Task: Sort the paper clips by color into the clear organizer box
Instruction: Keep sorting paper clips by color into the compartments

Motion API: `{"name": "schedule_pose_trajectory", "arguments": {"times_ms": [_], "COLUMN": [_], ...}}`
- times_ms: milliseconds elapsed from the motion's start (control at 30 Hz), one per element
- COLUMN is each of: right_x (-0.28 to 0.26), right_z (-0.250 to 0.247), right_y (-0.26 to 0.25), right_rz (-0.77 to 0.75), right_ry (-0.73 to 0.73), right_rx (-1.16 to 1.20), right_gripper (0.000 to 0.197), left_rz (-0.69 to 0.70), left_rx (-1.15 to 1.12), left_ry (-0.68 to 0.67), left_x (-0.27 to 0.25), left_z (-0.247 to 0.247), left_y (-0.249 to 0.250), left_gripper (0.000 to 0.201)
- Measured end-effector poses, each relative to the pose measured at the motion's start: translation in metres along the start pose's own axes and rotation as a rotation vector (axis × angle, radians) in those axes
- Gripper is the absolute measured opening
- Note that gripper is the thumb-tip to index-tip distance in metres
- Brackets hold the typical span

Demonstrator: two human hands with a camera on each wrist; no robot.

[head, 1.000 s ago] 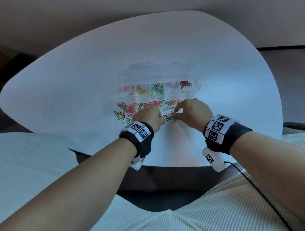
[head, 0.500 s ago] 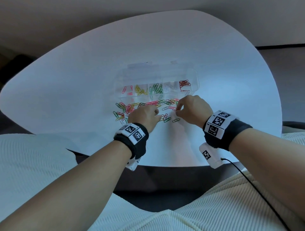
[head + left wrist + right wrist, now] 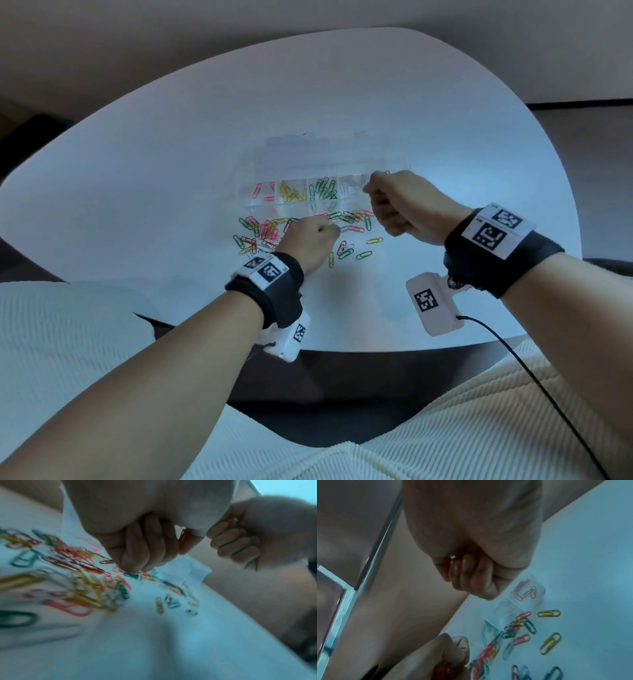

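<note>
The clear organizer box (image 3: 308, 161) lies open on the white table (image 3: 154, 171); its compartments hold pink, yellow (image 3: 291, 193), green (image 3: 323, 190) and pale clips. A pile of mixed loose paper clips (image 3: 267, 229) lies just in front of it. My left hand (image 3: 329, 231) rests at the pile with curled fingers, pinching a red clip (image 3: 181, 540) against the thumb. My right hand (image 3: 371, 186) hovers in a fist over the box's right end and hides that compartment. It pinches a red clip (image 3: 230, 520).
Scattered single clips lie right of the pile, among them a yellow one (image 3: 374, 241) and a green one (image 3: 363, 255). The table's near edge (image 3: 342, 349) runs just below my wrists. A black cable (image 3: 513, 359) trails from the right wrist camera.
My right hand has lifted off the pile and moved up and away to the box's right end. The left hand stayed at the pile, shifting slightly left.
</note>
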State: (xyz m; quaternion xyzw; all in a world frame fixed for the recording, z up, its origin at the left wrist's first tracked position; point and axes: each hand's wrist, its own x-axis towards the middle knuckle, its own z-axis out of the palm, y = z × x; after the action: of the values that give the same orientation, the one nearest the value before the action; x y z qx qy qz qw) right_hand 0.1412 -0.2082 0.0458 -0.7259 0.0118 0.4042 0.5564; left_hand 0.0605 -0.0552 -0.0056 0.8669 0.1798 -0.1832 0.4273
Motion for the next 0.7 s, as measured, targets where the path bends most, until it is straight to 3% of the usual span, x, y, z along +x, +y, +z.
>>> {"name": "schedule_pose_trajectory", "arguments": {"times_ms": [133,233,367,433,567,700], "right_x": [-0.004,-0.003,0.004,0.006,0.009,0.010], "right_z": [-0.014,-0.023,-0.032,-0.033,-0.031,-0.029], "right_y": [-0.012,-0.017,-0.017,-0.015,-0.014,-0.019], "right_rz": [-0.077,-0.078,-0.003,0.033,0.047,0.010], "right_ry": [-0.013,0.028,0.271,0.309,0.324,0.317], "right_rx": [0.340,0.470,0.109,-0.030,0.004,0.219], "right_gripper": [0.026,0.023,0.012,0.013,0.021,0.018], "left_rz": [-0.092,-0.110,-0.139,-0.140,-0.179,-0.335], "left_rx": [-0.426,-0.628,-0.871,-0.960,-1.014,-0.763], "left_ry": [-0.070,-0.108,-0.092,-0.063,-0.016,-0.048], "left_x": [0.003,0.007,0.007,0.009,0.015,0.024], "left_z": [-0.010,-0.014,-0.013,-0.012,-0.007,-0.007], "left_y": [0.021,0.035,0.051,0.061,0.083,0.096], "left_gripper": [0.023,0.025,0.025,0.027,0.027,0.020]}}
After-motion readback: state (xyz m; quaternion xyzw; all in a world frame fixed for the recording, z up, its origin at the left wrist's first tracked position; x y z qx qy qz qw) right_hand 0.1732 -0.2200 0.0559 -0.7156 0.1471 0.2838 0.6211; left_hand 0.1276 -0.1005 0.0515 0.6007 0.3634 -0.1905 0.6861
